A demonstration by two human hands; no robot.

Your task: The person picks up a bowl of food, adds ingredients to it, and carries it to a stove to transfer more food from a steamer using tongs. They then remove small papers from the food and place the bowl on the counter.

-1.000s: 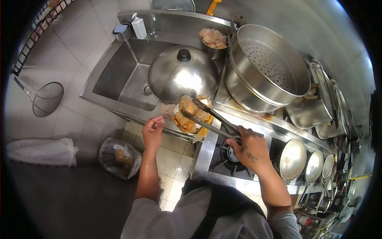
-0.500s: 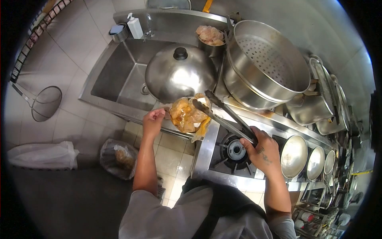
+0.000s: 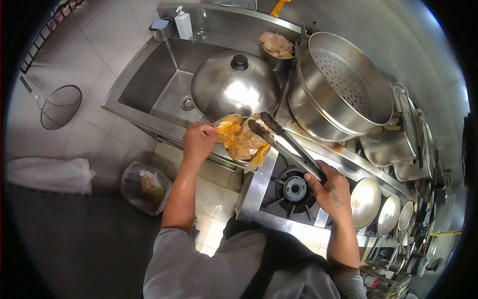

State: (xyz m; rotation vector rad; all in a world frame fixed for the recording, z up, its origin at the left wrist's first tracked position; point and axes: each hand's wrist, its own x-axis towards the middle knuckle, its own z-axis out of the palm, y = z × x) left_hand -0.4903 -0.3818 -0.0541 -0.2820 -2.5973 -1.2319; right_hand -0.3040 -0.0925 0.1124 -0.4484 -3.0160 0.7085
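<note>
A clear plastic bag (image 3: pixel 242 139) with yellow-orange contents sits at the sink's front edge, below the domed lid. My left hand (image 3: pixel 198 140) is closed on the bag's left side, its fingers pinched together. In my right hand (image 3: pixel 328 187) is a pair of metal tongs (image 3: pixel 294 149) with dark tips, its two arms slightly apart. The tips reach over the bag's right side; whether they touch the contents is hard to tell. A large domed metal lid (image 3: pixel 209 84) with a black knob rests over the sink's right part.
The steel sink (image 3: pixel 149 87) has a soap bottle (image 3: pixel 183 25) behind it. A pot of pale raw meat (image 3: pixel 277 45) stands beside a big perforated steamer pot (image 3: pixel 343 82). A gas burner (image 3: pixel 295 188) lies below the tongs, pans (image 3: pixel 365 204) to its right. A lined bin (image 3: pixel 146 185) stands lower left.
My left hand has moved right and up onto the bag and pulled its side, spreading the bag wider. The tongs stay over the bag. The whole view has shifted slightly.
</note>
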